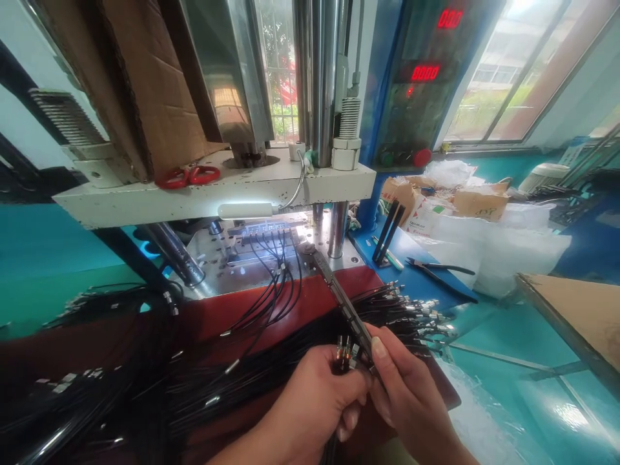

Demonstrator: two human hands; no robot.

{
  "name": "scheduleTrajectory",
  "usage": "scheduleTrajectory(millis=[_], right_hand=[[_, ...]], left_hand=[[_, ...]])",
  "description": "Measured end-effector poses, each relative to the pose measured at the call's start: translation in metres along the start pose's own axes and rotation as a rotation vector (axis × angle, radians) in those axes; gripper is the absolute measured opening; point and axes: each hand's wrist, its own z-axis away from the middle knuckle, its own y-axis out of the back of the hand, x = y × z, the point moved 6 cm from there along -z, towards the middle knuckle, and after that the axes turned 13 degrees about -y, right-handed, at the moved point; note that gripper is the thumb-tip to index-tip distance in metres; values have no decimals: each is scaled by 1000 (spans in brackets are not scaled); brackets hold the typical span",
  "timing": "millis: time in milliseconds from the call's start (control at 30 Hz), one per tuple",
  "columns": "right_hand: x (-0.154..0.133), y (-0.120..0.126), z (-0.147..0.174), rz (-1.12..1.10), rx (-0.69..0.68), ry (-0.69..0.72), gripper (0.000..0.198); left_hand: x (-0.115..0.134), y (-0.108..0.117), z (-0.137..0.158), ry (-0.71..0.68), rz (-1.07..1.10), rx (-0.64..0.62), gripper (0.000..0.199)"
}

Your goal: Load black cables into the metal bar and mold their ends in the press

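My left hand [320,391] is closed around a few black cables whose metal connector ends [343,352] stick up between thumb and fingers. In my right hand [409,391] is a long dark slotted metal bar [341,297], pinched near its lower end and slanting up and left. The bar's near end lies right by the connectors; whether they touch it is hidden by my fingers. Beyond its far tip, black cables [278,284] run from a lit metal mould [264,236] on the press bed. Below my hands, a thick bundle of black cables [285,352] lies on the red-brown board [213,316].
The press's white plate [194,197] hangs over the bed, with red-handled scissors [188,176] on top and a light tube [246,210] beneath. Pliers [443,271] lie on a blue surface to the right. Plastic bags [489,245] and a brown-topped table [581,310] stand farther right.
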Motion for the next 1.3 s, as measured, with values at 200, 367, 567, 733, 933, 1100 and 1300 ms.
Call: scheduleTrajectory(millis=[200, 367, 567, 733, 933, 1100, 1300], right_hand=[[8, 7, 5, -261, -48, -256, 47], [13, 17, 11, -365, 55, -353, 46], [13, 9, 7, -327, -44, -293, 53], [11, 11, 7, -270, -42, -277, 55], [4, 9, 9, -182, -52, -203, 51], [2, 4, 10, -160, -102, -218, 48], [-1, 1, 9, -134, -156, -169, 52]], left_hand=[[5, 16, 8, 22, 154, -37, 22], [16, 28, 19, -10, 283, -90, 29], [12, 23, 20, 30, 288, -77, 26], [7, 21, 17, 57, 268, -49, 31], [2, 14, 10, 0, 113, 36, 31], [8, 4, 11, -96, -63, 121, 26], [12, 3, 10, -98, -98, 121, 29]])
